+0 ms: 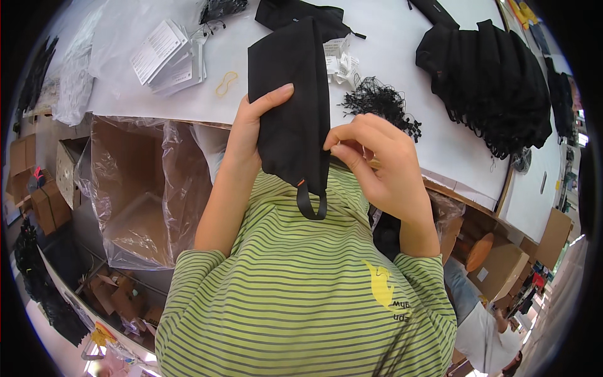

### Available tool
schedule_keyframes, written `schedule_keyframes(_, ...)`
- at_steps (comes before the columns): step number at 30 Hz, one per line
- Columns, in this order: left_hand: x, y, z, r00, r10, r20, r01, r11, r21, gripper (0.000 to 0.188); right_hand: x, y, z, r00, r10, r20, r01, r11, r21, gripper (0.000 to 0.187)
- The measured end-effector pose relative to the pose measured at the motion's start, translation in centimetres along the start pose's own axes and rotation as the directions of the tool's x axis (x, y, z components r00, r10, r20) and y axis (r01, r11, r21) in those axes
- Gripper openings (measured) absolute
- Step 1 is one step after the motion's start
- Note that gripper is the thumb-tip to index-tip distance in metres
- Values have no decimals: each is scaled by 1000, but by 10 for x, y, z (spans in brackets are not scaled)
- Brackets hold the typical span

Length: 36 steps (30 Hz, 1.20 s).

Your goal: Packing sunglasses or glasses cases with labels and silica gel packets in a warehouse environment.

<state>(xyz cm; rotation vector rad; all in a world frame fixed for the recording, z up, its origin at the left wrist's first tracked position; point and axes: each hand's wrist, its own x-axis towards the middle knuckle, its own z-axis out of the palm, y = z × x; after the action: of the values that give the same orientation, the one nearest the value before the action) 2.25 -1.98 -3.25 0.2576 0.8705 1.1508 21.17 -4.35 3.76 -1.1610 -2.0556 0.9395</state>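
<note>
While a cardboard box [141, 207] lined with a clear plastic bag [182, 182] stands open at the far left below the table edge, a person in a green striped shirt [301, 295] holds a black cloth pouch [292, 107] up over the white table [402, 56]. Behind the box, a stack of white paper tags [168, 56] and a yellow rubber band [226, 83] lie on the tabletop. The left hand [251, 129] grips the pouch along its left edge, thumb laid across the front of the cloth and the fingers hidden behind it. The pouch hangs upright between the two hands, just above the chest, with a short black loop [311, 206] dangling from its lower end beside a small orange mark. The right hand [377, 160] pinches the pouch's right edge between thumb and forefinger, the remaining fingers curled in. Just beyond that hand lies a tangle of black strings [380, 103], and further right a large heap of black cloth [496, 81] rests on the table.
</note>
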Motion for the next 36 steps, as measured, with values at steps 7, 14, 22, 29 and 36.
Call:
schedule_keyframes(7, 1, 7, -5, 1000, -5, -1, 5, 1000, 18, 31, -4, -3, 7, 1000, -5, 17, 5, 1000, -3, 7)
schedule_keyframes(14, 1, 5, -9, 998, 40, 38, -42, 997, 57, 30, -2, -5, 7, 999, -32, -10, 32, 999, 18, 6)
schedule_keyframes(22, 10, 5, -25, 1000, -25, -12, 24, 995, -93, 33, -3, -2, 17, 994, -40, 100, 32, 996, 79, 5)
schedule_keyframes(29, 4, 7, -18, 998, 48, 34, -46, 997, -55, 35, 7, 1, 21, 997, -7, -80, 15, 995, 95, 5)
schedule_keyframes(36, 15, 13, -32, 996, 86, -15, -88, 981, -172, 25, 9, 6, 19, 984, -124, -125, 104, 983, -154, 10)
